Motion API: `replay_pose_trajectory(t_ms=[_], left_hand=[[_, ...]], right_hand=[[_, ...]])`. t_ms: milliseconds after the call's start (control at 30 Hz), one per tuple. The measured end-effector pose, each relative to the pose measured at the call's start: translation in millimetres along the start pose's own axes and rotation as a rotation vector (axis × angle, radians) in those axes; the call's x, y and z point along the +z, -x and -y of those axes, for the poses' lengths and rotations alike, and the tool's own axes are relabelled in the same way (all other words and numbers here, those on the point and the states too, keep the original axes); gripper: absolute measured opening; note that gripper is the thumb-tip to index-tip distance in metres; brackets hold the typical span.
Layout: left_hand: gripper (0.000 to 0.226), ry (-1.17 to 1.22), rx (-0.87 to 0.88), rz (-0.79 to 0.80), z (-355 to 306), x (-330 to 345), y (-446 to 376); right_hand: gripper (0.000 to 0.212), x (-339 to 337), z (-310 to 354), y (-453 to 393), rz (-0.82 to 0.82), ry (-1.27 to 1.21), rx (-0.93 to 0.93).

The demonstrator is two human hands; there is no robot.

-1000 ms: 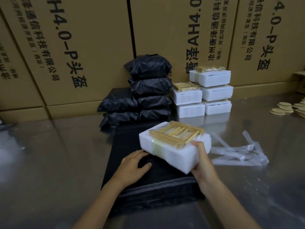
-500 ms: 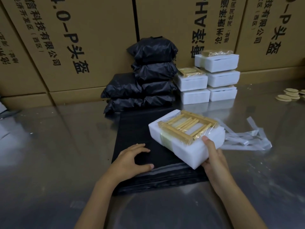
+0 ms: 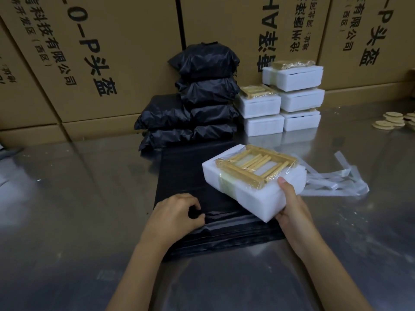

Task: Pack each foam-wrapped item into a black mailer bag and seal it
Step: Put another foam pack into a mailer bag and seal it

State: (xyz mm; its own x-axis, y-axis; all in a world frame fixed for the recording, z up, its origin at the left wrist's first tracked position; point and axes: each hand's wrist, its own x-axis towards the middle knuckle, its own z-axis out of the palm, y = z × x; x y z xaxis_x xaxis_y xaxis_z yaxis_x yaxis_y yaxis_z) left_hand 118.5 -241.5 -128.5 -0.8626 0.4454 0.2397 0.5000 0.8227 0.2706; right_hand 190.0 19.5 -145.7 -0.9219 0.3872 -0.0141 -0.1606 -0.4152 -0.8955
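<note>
Head view: right hand [image 3: 292, 212] grips one white foam-wrapped wooden rack [image 3: 251, 178] above the flat black mailer-bag stack [image 3: 190, 176] at the steel counter's [image 3: 67, 198] near edge; left-hand fingers [image 3: 193, 209] pinch the top bag. Five foam blocks [image 3: 280, 102], five filled black bags [image 3: 202, 97] behind; cartons [image 3: 112, 52] read "头盔".

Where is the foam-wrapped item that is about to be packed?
In the head view, the foam-wrapped item is right of centre, held by the right hand above the stack of flat black bags.

packing warehouse: stacked printed cartons [image 3: 89, 63], sealed mailers [image 3: 202, 95]
</note>
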Motion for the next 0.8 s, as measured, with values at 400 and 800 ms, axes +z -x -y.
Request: replay_pose_trajectory(t_ms=[400, 800], left_hand=[[0.042, 0.132, -0.053, -0.077, 14.0, -7.0, 0.0], [0.053, 0.255, -0.115, -0.07, 19.1, 7.3, -3.7]], right_hand=[[0.07, -1.1, 0.4, 1.7, 0.035, 0.011, 0.004], [0.04, -0.1, 2.6, 2.5, 0.002, -0.137, -0.012]])
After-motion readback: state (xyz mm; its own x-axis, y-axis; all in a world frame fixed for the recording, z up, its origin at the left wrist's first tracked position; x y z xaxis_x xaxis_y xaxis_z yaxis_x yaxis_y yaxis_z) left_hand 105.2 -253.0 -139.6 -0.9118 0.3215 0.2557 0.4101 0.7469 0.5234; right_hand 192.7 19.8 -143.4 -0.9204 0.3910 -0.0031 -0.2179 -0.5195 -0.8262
